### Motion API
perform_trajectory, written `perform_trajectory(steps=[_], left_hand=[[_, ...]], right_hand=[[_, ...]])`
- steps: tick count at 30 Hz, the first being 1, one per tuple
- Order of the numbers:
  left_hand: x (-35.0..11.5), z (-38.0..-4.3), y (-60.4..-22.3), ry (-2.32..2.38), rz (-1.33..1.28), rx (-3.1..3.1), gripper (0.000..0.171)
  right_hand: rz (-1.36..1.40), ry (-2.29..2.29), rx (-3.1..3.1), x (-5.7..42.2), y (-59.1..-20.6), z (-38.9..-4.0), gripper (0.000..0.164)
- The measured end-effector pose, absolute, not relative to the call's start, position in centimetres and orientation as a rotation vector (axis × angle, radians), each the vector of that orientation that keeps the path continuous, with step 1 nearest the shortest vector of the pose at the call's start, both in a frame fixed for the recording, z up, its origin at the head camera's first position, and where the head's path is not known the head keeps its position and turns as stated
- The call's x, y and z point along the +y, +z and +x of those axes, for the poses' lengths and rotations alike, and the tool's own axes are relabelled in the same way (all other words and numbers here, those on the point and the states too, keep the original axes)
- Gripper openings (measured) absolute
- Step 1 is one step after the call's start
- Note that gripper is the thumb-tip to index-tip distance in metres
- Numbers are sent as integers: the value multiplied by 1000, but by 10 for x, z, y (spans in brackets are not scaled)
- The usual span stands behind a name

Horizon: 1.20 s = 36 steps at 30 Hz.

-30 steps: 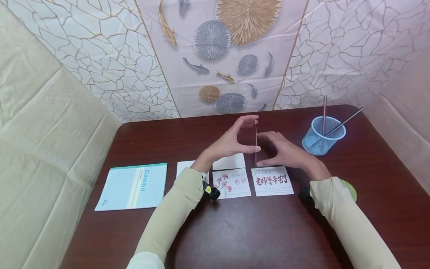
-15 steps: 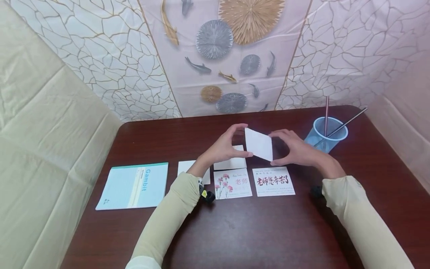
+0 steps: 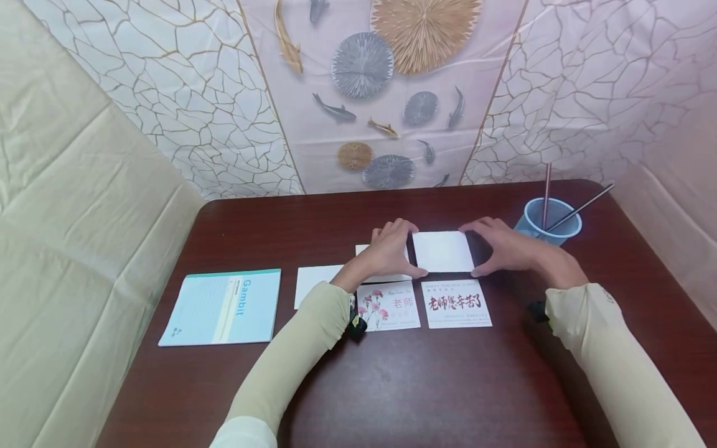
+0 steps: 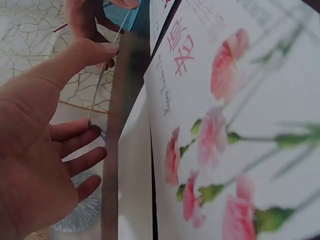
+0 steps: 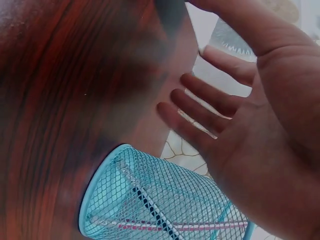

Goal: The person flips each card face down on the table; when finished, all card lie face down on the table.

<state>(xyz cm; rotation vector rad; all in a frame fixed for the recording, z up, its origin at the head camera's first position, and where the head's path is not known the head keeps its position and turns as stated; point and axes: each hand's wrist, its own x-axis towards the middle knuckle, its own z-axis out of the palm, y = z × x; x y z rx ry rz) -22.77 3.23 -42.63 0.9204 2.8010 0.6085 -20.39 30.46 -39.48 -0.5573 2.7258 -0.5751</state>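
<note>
Both hands hold a blank white card [image 3: 442, 252] by its opposite side edges. My left hand [image 3: 386, 249] has its thumb at the card's near left corner and a finger at the far left corner. On the other side, my right hand [image 3: 506, 252] grips the two right corners the same way. Seen from the left wrist, the card [image 4: 101, 80] is edge-on, above the table. A card with pink carnations [image 3: 389, 317] lies below the left wrist. Right of it is a card with red lettering [image 3: 456, 305], just in front of the held card.
Two more white cards lie at the left hand: one [image 3: 316, 283] left of its wrist, another [image 3: 386, 279] partly under the hand. A light blue notebook [image 3: 224, 311] is farther left. Behind the right hand stands a blue mesh pen cup [image 3: 562, 231] holding two pens.
The card, first edge-on between the hands, has been turned and lowered so its white face shows flat. Both hands have shifted down, the right one outward to the right.
</note>
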Motion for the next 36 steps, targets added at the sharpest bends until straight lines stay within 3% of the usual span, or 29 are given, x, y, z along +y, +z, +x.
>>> perform_trajectory(steps=[28, 36], left_hand=[[35, -236, -433, 485, 825, 2721, 91], [11, -227, -425, 596, 864, 2752, 83]], right_hand=[[-557, -491, 2659, 306, -400, -212, 98], [-582, -536, 2732, 298, -396, -200, 85]])
